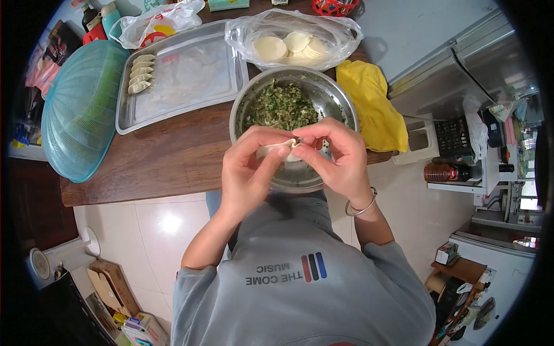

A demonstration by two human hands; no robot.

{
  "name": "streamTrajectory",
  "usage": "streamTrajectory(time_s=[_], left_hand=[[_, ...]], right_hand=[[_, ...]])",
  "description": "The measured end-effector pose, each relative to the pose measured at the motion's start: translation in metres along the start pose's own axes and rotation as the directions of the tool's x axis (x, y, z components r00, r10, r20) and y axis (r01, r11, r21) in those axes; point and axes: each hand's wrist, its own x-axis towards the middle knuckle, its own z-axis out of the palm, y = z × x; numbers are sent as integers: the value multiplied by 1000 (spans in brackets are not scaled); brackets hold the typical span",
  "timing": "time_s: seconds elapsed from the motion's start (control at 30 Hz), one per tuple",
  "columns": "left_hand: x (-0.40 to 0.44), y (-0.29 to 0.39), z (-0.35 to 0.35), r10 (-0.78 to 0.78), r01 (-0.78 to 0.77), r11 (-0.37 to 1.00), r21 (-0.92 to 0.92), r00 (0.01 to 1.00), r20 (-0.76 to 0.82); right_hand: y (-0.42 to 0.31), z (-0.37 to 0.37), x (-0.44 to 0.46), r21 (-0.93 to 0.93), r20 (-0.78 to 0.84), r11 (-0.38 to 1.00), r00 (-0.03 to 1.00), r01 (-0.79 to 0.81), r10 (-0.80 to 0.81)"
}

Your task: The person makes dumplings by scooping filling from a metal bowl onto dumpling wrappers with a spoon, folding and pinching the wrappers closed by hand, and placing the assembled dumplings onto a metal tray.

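Between both hands is a dumpling, its pale wrapper folded and pinched along the edge, with a dark bit of filling showing near the right fingers. My left hand grips its left side with thumb and fingers. My right hand, a bangle on its wrist, pinches the other end. Both are held over the near part of a steel bowl of chopped green filling. Behind the bowl, round wrappers lie in a clear plastic bag. Several finished dumplings stand in a row on a metal tray.
A teal mesh cover leans at the wooden table's left end. Right of the bowl lies a yellow cloth. A white plastic bag and a red basket sit at the back. A fridge stands to the right.
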Motion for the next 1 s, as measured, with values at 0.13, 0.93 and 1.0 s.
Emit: streamTrajectory(time_s=[0.13, 0.93, 1.0], left_hand=[[1, 2, -2, 21, -24, 992, 127, 999, 24], [2, -4, 2, 67, -54, 991, -126, 992, 105], [1, -6, -2, 24, -5, 987, -158, 993, 112]], right_hand=[[4, 4, 1, 27, -51, 999, 998, -25, 27], [0, -5, 6, -150, -20, 977, 988, 150, -155], [2, -5, 5, -137, -56, 977, 984, 163, -172]])
